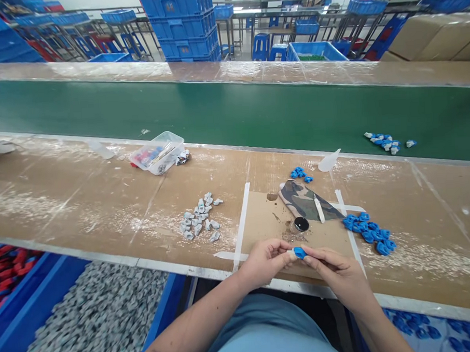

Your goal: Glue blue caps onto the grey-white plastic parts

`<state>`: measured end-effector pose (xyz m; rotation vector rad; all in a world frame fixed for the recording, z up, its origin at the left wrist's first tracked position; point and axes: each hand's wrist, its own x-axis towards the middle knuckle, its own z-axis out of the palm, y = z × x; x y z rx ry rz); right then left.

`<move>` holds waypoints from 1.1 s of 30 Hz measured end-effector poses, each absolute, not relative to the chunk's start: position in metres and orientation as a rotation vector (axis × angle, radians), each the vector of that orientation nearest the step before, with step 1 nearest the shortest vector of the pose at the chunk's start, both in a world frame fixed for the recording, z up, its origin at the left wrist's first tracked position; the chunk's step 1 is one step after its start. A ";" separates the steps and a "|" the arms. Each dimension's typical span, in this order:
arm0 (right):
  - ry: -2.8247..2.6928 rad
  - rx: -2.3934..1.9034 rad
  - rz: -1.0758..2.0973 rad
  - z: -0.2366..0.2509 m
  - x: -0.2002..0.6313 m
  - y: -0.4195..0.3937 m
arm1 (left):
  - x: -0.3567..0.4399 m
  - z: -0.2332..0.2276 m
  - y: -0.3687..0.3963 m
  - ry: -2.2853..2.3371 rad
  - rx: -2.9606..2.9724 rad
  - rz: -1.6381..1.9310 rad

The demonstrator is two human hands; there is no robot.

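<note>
My left hand [265, 262] and my right hand [338, 273] meet above the table's near edge. Between their fingertips is a small blue plastic piece [299, 252], pinched by my right fingers. A pale bit shows at its left end, where my left thumb and finger close; whether it is a separate part I cannot tell. Just beyond lie a small cup of dark liquid [301, 224], a camouflage cloth [298, 199] and a white pen-like tool [319, 208]. Loose blue pieces [370, 232] lie to the right, and small grey parts [200, 216] to the left.
A clear plastic box [158, 153] stands at the left. A white squeeze bottle [329, 161] lies near more blue pieces [300, 174]. Blue-and-white assemblies [385, 142] rest on the green belt [232, 111]. Below the left edge is a bin of grey parts [97, 317].
</note>
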<state>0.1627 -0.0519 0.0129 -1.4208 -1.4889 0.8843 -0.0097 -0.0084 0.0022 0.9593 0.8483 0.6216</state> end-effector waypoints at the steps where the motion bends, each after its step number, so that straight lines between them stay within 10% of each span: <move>1: -1.482 -1.416 0.907 0.012 0.163 -0.051 | -0.011 0.002 -0.008 0.851 0.979 0.583; 16: -1.726 -1.368 0.844 0.013 0.163 -0.053 | -0.019 0.002 -0.006 0.876 1.333 0.475; 25: -1.325 -2.022 -0.135 -0.010 0.267 -0.074 | -0.038 -0.004 0.049 1.429 2.003 0.759; 33: -1.380 -2.112 0.045 -0.038 0.303 -0.080 | -0.061 -0.017 0.028 1.485 2.106 0.980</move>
